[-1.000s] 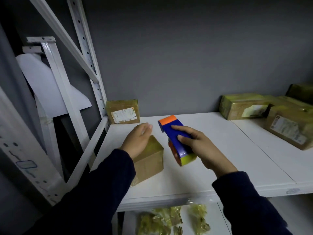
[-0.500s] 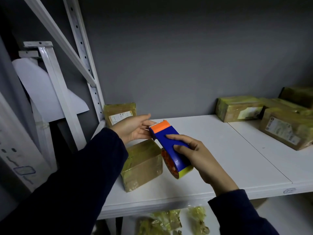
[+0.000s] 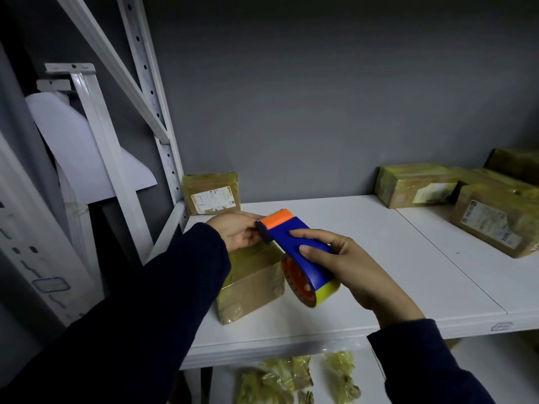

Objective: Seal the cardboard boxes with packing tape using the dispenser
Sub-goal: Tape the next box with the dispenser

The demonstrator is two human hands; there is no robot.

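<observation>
A blue tape dispenser (image 3: 294, 249) with an orange nose and a yellowish tape roll is held above the white shelf (image 3: 364, 275). My right hand (image 3: 347, 266) grips its blue body from the right. At the dispenser's toothed nose, my left hand (image 3: 236, 233) has its fingers pinched; the tape end itself is too thin to see. Below the two hands, a small cardboard box (image 3: 250, 287) wrapped in shiny tape sits on the shelf near its left front.
A labelled box (image 3: 213, 193) leans at the shelf's back left by the white upright (image 3: 163, 135). Several taped boxes (image 3: 455, 196) crowd the right end. Crumpled yellowish tape scraps (image 3: 277, 377) lie on the lower shelf.
My left hand lifted off the small box and went up to the dispenser's nose. The dispenser shifted slightly left and closer to me.
</observation>
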